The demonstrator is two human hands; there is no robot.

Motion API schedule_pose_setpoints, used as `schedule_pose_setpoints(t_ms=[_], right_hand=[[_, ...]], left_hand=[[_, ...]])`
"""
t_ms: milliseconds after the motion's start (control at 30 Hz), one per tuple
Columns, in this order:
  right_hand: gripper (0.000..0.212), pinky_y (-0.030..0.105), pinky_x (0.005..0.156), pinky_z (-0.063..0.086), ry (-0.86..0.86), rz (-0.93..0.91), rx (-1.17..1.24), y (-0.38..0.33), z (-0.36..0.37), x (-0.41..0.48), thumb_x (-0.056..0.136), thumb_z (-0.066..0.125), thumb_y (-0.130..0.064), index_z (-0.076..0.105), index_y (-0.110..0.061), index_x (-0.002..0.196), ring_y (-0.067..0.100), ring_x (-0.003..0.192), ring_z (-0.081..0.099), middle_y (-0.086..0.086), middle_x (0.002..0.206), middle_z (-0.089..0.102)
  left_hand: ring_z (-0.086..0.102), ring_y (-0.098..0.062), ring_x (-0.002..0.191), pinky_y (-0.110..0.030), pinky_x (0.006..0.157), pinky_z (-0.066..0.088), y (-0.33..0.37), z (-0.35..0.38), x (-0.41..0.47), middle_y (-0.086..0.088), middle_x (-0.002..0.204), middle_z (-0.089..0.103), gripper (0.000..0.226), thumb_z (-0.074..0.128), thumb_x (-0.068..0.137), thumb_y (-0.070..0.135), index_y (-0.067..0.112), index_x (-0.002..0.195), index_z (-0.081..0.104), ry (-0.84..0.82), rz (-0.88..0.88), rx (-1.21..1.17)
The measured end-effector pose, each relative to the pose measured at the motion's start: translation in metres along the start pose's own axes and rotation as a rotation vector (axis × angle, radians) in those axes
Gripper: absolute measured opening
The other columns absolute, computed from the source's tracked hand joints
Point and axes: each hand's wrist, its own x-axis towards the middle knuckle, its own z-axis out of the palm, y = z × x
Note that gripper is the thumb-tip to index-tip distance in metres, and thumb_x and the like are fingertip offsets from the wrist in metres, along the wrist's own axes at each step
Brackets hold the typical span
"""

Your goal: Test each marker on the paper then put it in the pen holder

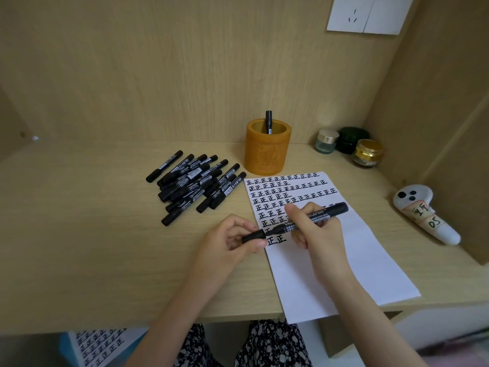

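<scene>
Marker (299, 223): black barrel, white printed label, lying slantwise above the paper (357, 260), cap end at near left. Right hand (317, 231): fingers closed around the barrel's middle. Left hand (232, 239): thumb and fingertips pinched on the cap. Paper: white, rows of black characters on its far half. Pen holder (267, 149): orange cylinder, far of the paper, one marker upright inside. Loose markers (195, 184): black pile, left of the paper.

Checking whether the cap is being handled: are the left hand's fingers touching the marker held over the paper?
Touching. The head view shows the left hand fingers pinched around the cap end of the marker, with no gap visible.
</scene>
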Motion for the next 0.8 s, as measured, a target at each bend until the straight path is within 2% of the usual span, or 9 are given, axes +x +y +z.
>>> schedule_pose_setpoints(t_ms=[133, 300, 433, 600, 700, 767, 800], right_hand=[[0.042, 0.019, 0.042, 0.028, -0.041, -0.024, -0.067, 0.004, 0.008, -0.003, 0.086, 0.067, -0.006, 0.045, -0.015, 0.052, 0.01, 0.037, 0.031, -0.005, 0.039, 0.037], [0.04, 0.018, 0.042, 0.028, -0.048, -0.011, -0.064, 0.009, 0.013, -0.004, 0.087, 0.065, -0.004, 0.043, -0.013, 0.055, 0.007, 0.036, 0.03, -0.007, 0.039, 0.035], [0.043, 0.019, 0.044, 0.03, -0.065, -0.028, -0.078, 0.01, 0.016, -0.002, 0.087, 0.063, -0.001, 0.042, -0.014, 0.052, 0.008, 0.038, 0.033, -0.007, 0.041, 0.036], [0.043, 0.018, 0.044, 0.031, -0.078, -0.029, -0.108, 0.009, 0.019, -0.003, 0.087, 0.064, 0.0, 0.043, -0.013, 0.052, 0.007, 0.037, 0.035, -0.007, 0.04, 0.038], [0.038, 0.016, 0.043, 0.029, -0.131, 0.027, -0.087, 0.002, 0.017, -0.003, 0.083, 0.071, -0.019, 0.046, -0.018, 0.054, 0.006, 0.038, 0.032, -0.011, 0.041, 0.037], [0.026, 0.012, 0.045, 0.033, -0.111, 0.058, -0.101, -0.005, 0.015, 0.0, 0.074, 0.069, -0.039, 0.055, -0.02, 0.064, 0.002, 0.045, 0.041, -0.014, 0.049, 0.046], [0.028, 0.01, 0.049, 0.037, -0.065, 0.053, -0.144, -0.006, 0.011, 0.002, 0.07, 0.068, -0.046, 0.06, -0.02, 0.073, 0.001, 0.053, 0.047, -0.014, 0.06, 0.054]], left_hand=[[0.069, -0.007, 0.076, -0.02, 0.072, 0.053, 0.002, 0.003, -0.002, 0.009, 0.087, 0.073, 0.023, 0.076, 0.073, 0.021, 0.019, 0.089, 0.06, -0.005, 0.009, -0.047], [0.066, -0.006, 0.065, -0.01, 0.057, 0.045, 0.006, 0.008, -0.007, -0.005, 0.081, 0.073, 0.018, 0.074, 0.075, 0.013, 0.01, 0.082, 0.057, 0.012, 0.063, -0.117], [0.061, -0.001, 0.059, -0.009, 0.055, 0.043, 0.007, 0.009, -0.009, -0.005, 0.071, 0.071, 0.016, 0.073, 0.076, 0.011, 0.012, 0.077, 0.057, 0.034, 0.094, -0.126], [0.061, -0.002, 0.059, -0.011, 0.058, 0.045, 0.006, 0.006, -0.008, -0.007, 0.073, 0.072, 0.015, 0.073, 0.075, 0.012, 0.012, 0.077, 0.058, 0.037, 0.099, -0.122], [0.062, -0.006, 0.061, -0.014, 0.06, 0.048, 0.01, 0.001, -0.003, -0.004, 0.076, 0.073, 0.013, 0.072, 0.077, 0.014, 0.012, 0.081, 0.06, 0.02, 0.101, -0.099], [0.064, -0.007, 0.065, -0.016, 0.062, 0.051, 0.013, -0.005, 0.002, 0.001, 0.077, 0.074, 0.011, 0.07, 0.079, 0.014, 0.013, 0.084, 0.06, 0.033, 0.102, -0.073], [0.065, -0.008, 0.067, -0.019, 0.064, 0.052, 0.015, -0.008, 0.004, 0.003, 0.077, 0.074, 0.011, 0.07, 0.079, 0.016, 0.015, 0.085, 0.061, 0.046, 0.097, -0.055]])
